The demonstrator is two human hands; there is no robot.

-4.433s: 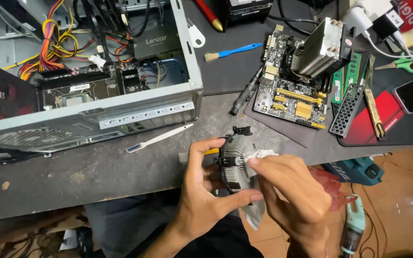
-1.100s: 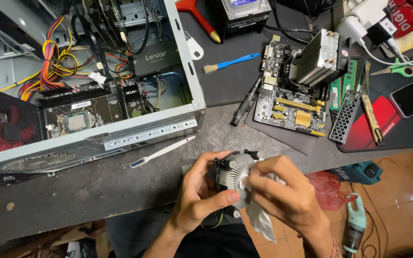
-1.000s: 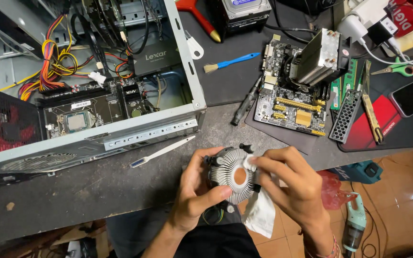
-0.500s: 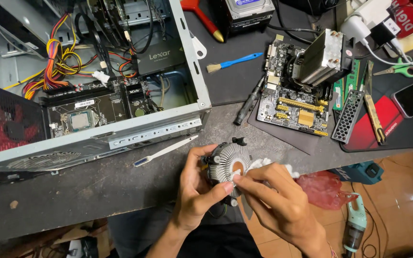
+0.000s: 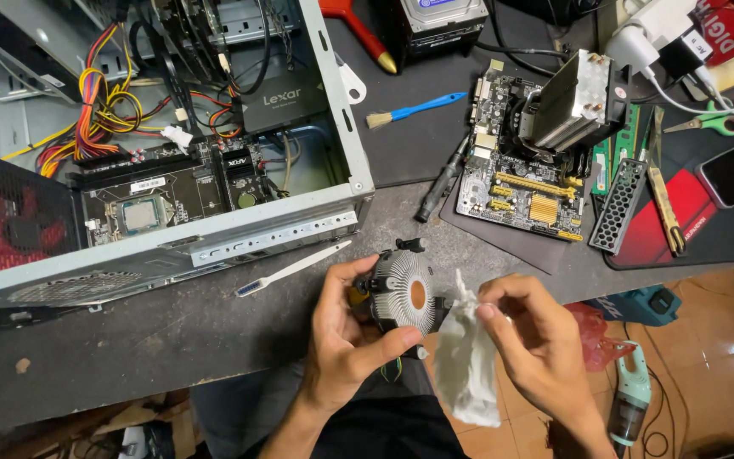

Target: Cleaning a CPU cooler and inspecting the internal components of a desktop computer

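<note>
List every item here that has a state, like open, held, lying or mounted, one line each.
Left hand: gripping the cooler.
Cooler: held, finned base with copper core facing up.
Right hand: pinching the tissue.
Tissue: crumpled, hanging beside the cooler.
Computer case: side open, board and cables exposed.
Toothbrush: lying on the bench.
Loose motherboard: lying flat, tower heatsink on it.
Blue brush: lying on the mat.

Dark desk (image 5: 172,340): open PC case (image 5: 214,246) at 10 o'clock, toothbrush (image 5: 290,269) centre, motherboard (image 5: 524,183) at 2, likely on a mat.
</note>
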